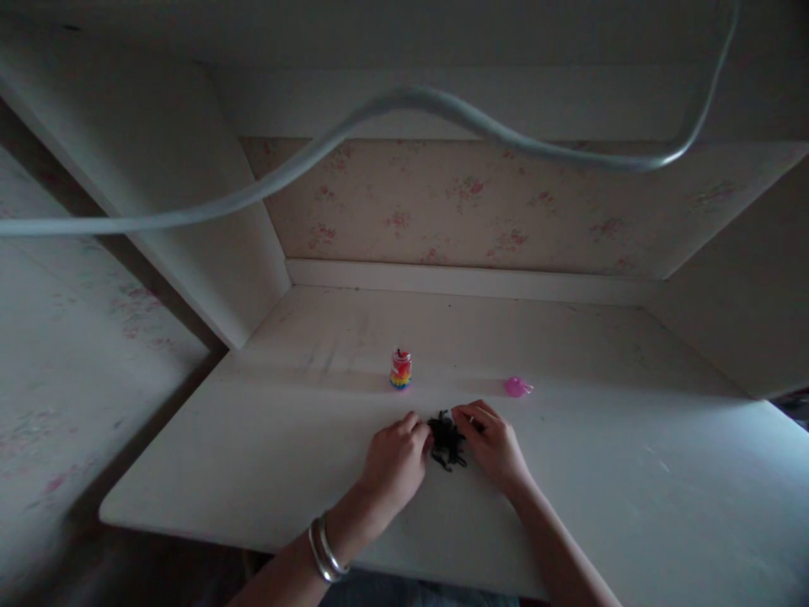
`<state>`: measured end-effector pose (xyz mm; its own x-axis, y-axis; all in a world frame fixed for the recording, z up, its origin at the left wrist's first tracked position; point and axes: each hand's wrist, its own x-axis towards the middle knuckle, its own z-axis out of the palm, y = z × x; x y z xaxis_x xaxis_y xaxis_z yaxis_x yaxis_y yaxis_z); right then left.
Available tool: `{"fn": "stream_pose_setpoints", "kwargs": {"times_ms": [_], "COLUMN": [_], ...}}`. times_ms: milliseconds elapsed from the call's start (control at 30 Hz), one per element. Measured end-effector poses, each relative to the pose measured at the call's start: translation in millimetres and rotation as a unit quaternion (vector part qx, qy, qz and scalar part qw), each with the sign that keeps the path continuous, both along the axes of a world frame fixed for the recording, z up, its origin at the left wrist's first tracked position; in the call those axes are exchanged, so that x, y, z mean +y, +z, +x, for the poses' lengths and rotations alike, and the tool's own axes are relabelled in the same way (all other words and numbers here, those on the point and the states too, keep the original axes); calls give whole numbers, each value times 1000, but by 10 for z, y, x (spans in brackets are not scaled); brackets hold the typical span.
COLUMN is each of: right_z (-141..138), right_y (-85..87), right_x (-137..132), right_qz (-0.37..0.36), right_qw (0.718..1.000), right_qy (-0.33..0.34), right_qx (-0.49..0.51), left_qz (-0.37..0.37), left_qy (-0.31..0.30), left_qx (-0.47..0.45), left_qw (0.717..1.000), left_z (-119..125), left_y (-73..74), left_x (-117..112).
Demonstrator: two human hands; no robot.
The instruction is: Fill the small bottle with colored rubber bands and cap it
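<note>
A small pile of black loops that look like hair ties lies on the white desk, between my two hands. My left hand is closed at the pile's left edge, thumb and fingers pinching some of the black loops. My right hand has its thumb and fingertips pinched together at the pile's upper right; what is between them is too small to make out. Just behind the pile stands a small clear jar with red, yellow and blue contents. A pink lid-like piece rests to the right of the jar.
The white desk has side panels and a low ledge along its back, below flowered wallpaper. A pale cable hangs across the upper view. The desk's front edge is close to my body.
</note>
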<state>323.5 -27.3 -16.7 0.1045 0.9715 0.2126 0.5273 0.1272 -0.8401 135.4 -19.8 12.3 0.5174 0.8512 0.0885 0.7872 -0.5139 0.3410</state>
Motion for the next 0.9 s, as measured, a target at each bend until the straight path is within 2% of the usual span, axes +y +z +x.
{"fn": "stream_pose_setpoints", "kwargs": {"times_ms": [200,367,567,700,800,900], "right_z": [1,11,28,30,36,45], "right_y": [8,8,-5,26,73,113], "right_x": [-6,-7,-24,-61,-93,-113], "right_qz": [6,6,2,-6,-25,-38], "right_qw": [1000,1000,1000,999,997,995], "right_qy": [-5,-3,2,36,66,87], "right_qx": [-6,-16,-16,-4,1,-17], "left_qz": [19,69,140,192,204,203], "left_qy": [16,34,38,58,72,73], "left_qx": [-45,-57,-99,-93,-54,-44], "left_qw": [999,995,985,975,975,975], "left_z": [-70,-160,-303,-355,-363,-362], "left_y": [134,298,597,791,852,853], "left_x": [88,274,552,709,797,857]}}
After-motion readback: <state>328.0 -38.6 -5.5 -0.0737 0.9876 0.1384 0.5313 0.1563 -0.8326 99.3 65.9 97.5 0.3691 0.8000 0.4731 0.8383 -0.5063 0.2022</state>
